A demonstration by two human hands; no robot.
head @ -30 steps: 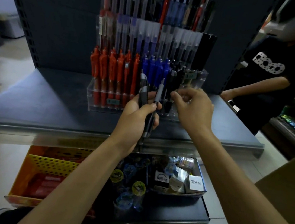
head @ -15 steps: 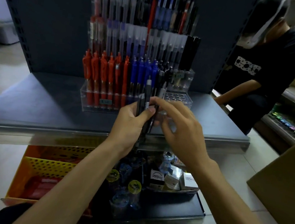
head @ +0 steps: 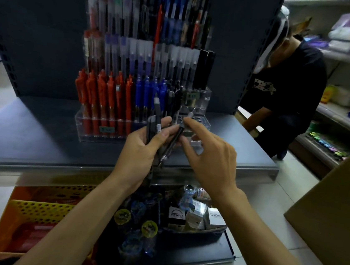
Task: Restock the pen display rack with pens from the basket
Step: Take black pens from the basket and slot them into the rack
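A shop aisle, dimly lit, with a dark grey metal shelf [head: 28, 128] running across the middle at waist height. Low on the left, under the shelf, a yellow basket [head: 38, 210] with perforated sides sits inside an orange one and holds red packets.

On the shelf stands a clear tiered pen display rack [head: 204, 94]. Its front row has red pens [head: 104, 93] on the left, blue pens [head: 148, 94] in the middle and a few black ones to their right. The far-right slots of that row show bare holes.

Just in front of the rack, the left hand [head: 141, 148] grips a bundle of dark pens [head: 156, 119], held roughly upright with the fingers curled round them. Beside it, the right hand [head: 212, 156] pinches a single black pen [head: 178, 135] between index finger and thumb. That pen is tilted, its lower end still against the left hand's fingers.

Below the hands, a dark tray holds small boxes [head: 214, 218]. Further right, another person [head: 287, 97] in a dark shirt bends over, and a cardboard box [head: 336, 205] fills the right edge.
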